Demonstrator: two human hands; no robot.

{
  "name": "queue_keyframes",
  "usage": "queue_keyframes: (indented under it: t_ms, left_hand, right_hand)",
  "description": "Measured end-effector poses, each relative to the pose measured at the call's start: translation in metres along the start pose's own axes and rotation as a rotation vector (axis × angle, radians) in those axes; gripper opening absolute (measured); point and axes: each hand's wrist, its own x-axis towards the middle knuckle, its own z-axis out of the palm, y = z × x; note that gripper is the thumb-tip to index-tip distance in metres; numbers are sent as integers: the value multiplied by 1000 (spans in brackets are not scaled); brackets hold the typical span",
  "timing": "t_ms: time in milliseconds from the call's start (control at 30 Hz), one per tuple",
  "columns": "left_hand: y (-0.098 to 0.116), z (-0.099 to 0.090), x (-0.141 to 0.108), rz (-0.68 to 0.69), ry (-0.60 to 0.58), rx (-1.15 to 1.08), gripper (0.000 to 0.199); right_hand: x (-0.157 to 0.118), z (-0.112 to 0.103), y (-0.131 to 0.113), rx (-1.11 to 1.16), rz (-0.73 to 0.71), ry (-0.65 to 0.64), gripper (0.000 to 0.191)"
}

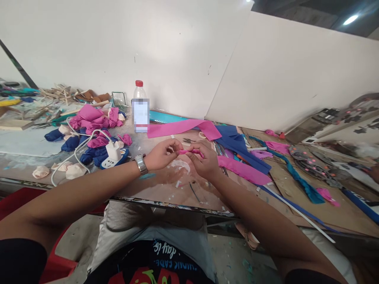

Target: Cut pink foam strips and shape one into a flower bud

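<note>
Over the middle of the table, my left hand [164, 154] pinches one end of a gathered pink fabric strip [241, 169]. My right hand [204, 161] grips the same strip a little further along, its fingers curled round the bunched part. From behind my right wrist the strip trails off to the right across the table. Another pink strip [177, 129] lies flat beyond my hands, partly over dark blue fabric [237, 144]. A small pair of scissors or snips [188, 141] rests just behind my fingers.
Left of my hands are a white power strip [114, 157] with a cable and a pile of pink and blue fabric rosettes [91, 118]. A red-capped bottle [139, 106] stands near the wall. A teal twisted strip [293, 173] and a white stick [302, 215] lie to the right.
</note>
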Motion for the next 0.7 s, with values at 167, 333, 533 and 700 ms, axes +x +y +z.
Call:
queue_keyframes:
  t_ms: [167,333,533,700]
  left_hand:
    - [7,-2,-1,171,83,107,15]
    - [9,-3,0,180,63,97,18]
    - [8,-1,-2,185,15,115,20]
    - [5,-1,-3,165,10,193,13]
  right_hand:
    - [0,1,3,-38,-15,-20,12]
    - [0,2,5,-64,-73,13,10]
    - [1,0,2,-50,-50,31,11]
    - [0,1,1,-49,-41,25,12]
